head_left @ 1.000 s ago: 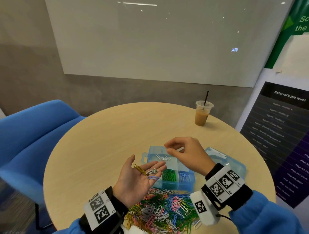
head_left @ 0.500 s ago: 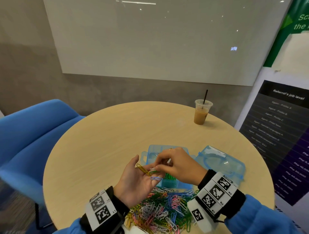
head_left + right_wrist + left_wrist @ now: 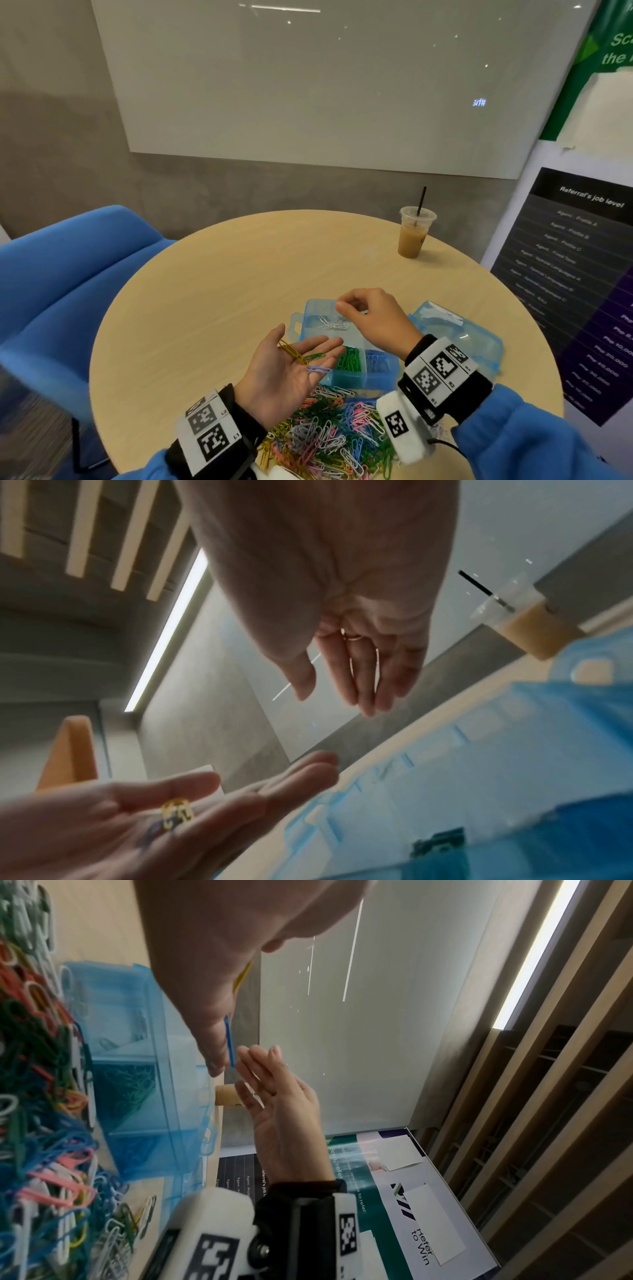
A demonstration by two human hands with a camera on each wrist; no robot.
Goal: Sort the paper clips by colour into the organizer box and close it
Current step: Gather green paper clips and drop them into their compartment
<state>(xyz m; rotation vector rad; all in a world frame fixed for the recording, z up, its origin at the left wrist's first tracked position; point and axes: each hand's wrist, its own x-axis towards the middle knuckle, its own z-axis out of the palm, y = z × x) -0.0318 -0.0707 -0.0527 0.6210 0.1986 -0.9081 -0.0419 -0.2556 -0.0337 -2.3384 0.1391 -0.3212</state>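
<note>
Paper clips (image 3: 329, 442) heaped before organizer box (image 3: 346, 377); iced coffee (image 3: 412, 236) well apart.

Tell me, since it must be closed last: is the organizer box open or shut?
Open: organizer box shows its compartments, lid swung back on the table.

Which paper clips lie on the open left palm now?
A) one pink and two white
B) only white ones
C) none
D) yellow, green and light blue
D: in the head view the upturned left hand carries yellow paper clips, a green paper clip and a light blue paper clip.
</note>
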